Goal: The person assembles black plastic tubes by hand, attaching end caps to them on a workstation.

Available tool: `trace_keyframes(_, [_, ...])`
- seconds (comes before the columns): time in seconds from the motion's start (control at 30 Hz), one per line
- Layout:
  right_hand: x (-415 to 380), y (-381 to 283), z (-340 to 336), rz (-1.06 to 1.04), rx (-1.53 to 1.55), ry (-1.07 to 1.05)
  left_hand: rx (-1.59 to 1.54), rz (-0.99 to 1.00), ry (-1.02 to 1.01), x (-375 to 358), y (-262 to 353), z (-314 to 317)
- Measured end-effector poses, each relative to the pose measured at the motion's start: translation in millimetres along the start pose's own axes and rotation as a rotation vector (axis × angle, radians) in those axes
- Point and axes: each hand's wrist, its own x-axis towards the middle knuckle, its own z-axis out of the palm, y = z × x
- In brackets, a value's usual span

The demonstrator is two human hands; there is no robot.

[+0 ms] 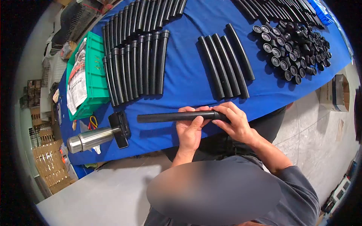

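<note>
A black tube (pixel 158 117) lies level across both my hands, above the near edge of the blue-covered table. My left hand (pixel 189 133) is closed round its middle, thumb pressed on the near side. My right hand (pixel 236 124) grips its right end, where a wider black collar or cap (pixel 218 116) shows partly between the fingers. The rest of that end is hidden by the hand. Just beyond my hands lie several plain black tubes (pixel 215 67) side by side. A heap of black round caps (pixel 281 52) sits at the far right.
Rows of black tubes with wider ends (pixel 135 69) lie at the left. Beside them stands a green crate (pixel 97 71) with newspaper in it. A steel flask (pixel 92 140) and a phone (pixel 118 130) are at the near left. More thin tubes (pixel 279 9) lie at the back right.
</note>
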Motion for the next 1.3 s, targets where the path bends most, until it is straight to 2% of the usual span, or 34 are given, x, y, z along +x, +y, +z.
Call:
trace_keyframes(0.57, [-2.7,-0.9,5.7,-0.002,-0.025,0.019,0.067,-0.041,0.069,-1.1,0.2,-1.1])
trace_keyframes(0.67, [-4.4,-6.8,-0.9,0.101,0.025,-0.015,0.127,-0.065,0.03,2.3,3.0,-4.1])
trace_keyframes(0.77, [-14.4,-13.5,-3.7,0.18,0.029,0.015,0.007,-0.057,0.041,4.3,27.9,0.6])
trace_keyframes(0.8, [-16.6,-14.8,-3.7,0.161,0.015,0.009,-0.076,-0.04,-0.042,5.6,29.7,-19.9])
trace_keyframes(0.97, [-7.2,-15.3,-0.3,0.102,-0.068,-0.047,-0.144,-0.022,-0.061,2.5,22.0,-31.7])
trace_keyframes(1.17, [4.4,-16.1,2.7,0.123,-0.016,-0.111,-0.134,-0.012,-0.05,0.4,22.7,-31.1])
trace_keyframes(1.3, [4.5,-21.5,2.8,0.243,0.064,-0.135,-0.165,-0.012,-0.057,-0.8,21.6,-33.1])
